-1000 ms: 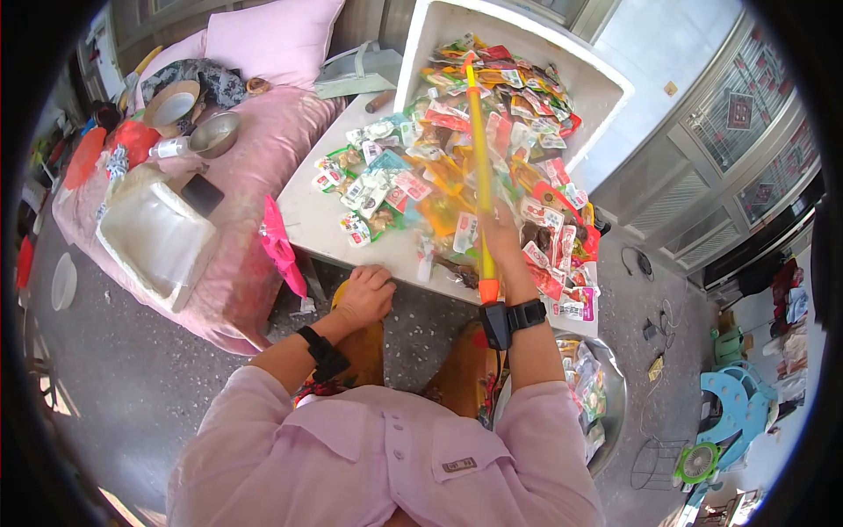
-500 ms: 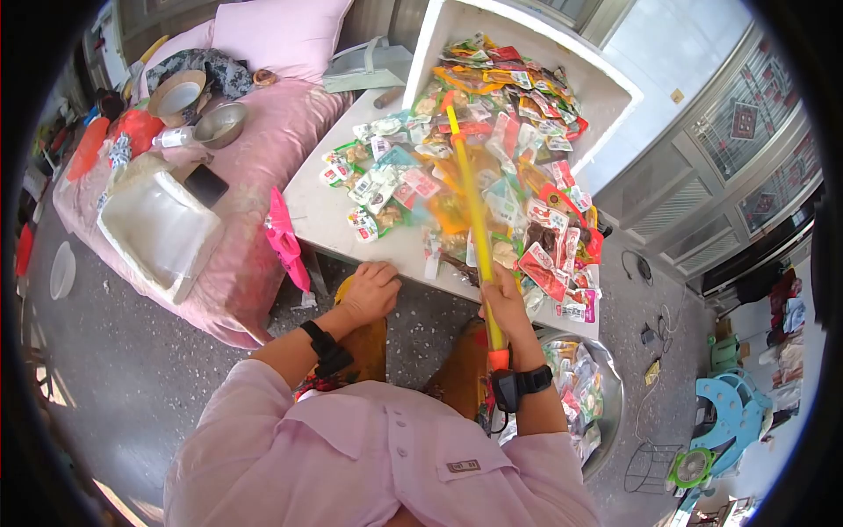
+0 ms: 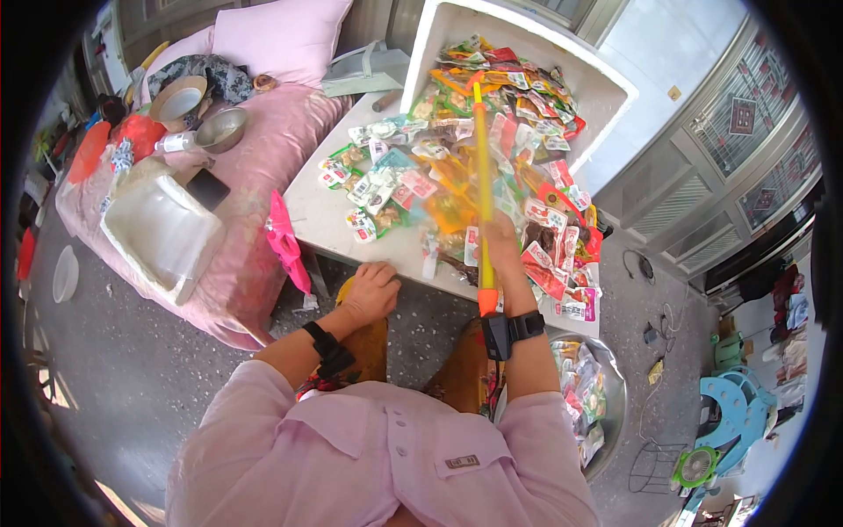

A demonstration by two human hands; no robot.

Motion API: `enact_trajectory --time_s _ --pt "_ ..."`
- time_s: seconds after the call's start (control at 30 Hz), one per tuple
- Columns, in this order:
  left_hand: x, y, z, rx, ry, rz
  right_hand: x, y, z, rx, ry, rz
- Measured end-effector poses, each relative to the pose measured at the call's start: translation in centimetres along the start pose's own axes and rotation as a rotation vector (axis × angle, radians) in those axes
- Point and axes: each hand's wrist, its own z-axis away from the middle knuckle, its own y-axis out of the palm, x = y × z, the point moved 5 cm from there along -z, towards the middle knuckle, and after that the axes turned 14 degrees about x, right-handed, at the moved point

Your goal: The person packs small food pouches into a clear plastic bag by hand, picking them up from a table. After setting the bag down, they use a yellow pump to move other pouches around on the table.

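Note:
A long yellow stick [image 3: 482,158] with orange ends is in my right hand [image 3: 500,250], which is closed around its lower part and slightly blurred. The stick reaches away over many colourful sealed snack packets [image 3: 378,189] spread on a pale tabletop [image 3: 320,215]. Its far orange tip lies among the packets at the mouth of a white foam box [image 3: 606,105]; I cannot make out the tip's exact shape. My left hand [image 3: 373,288] holds nothing and rests on my left knee near the table's front edge, fingers loosely laid over it.
Below the table's right corner stands a metal basin [image 3: 615,413] with more packets. A pink bed [image 3: 255,176] at left carries a smaller foam box [image 3: 162,228] and bowls. A pink bag [image 3: 285,241] hangs at the table's left edge. Cables and a green fan [image 3: 695,467] lie right.
My right hand has moved forward over the table, pushing the stick farther away. The stick now points nearly straight ahead instead of leaning left. My left hand stays on the knee.

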Motion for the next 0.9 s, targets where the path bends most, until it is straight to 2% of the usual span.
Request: enact_trajectory --time_s 0.23,0.33,0.43,0.57,0.73,0.83,0.9 --pt "-0.1 -0.1 0.0 0.011 -0.003 -0.001 0.4 -0.3 -4.8 -0.003 0.022 0.024" --pt "-0.1 0.0 0.0 0.016 -0.009 0.006 0.5 -0.5 -4.3 0.01 0.085 0.046" --pt "0.0 0.0 0.1 0.015 -0.007 0.0 -0.3 -1.3 -3.4 0.042 0.056 0.116" --pt "-0.1 0.0 0.1 -0.001 -0.01 0.003 1.8 -2.7 -3.5 0.032 0.025 0.218" --pt "0.2 0.0 -0.1 -0.013 -0.016 0.038 5.9 -2.4 -8.3 0.044 0.016 0.45" --pt "0.2 -0.1 -0.1 -0.017 -0.01 0.042 6.7 -2.3 -10.7 0.073 -0.076 0.473" --pt "0.3 -0.1 -0.1 -0.018 -0.007 0.04 6.3 -2.7 -12.1 0.042 -0.034 0.516"
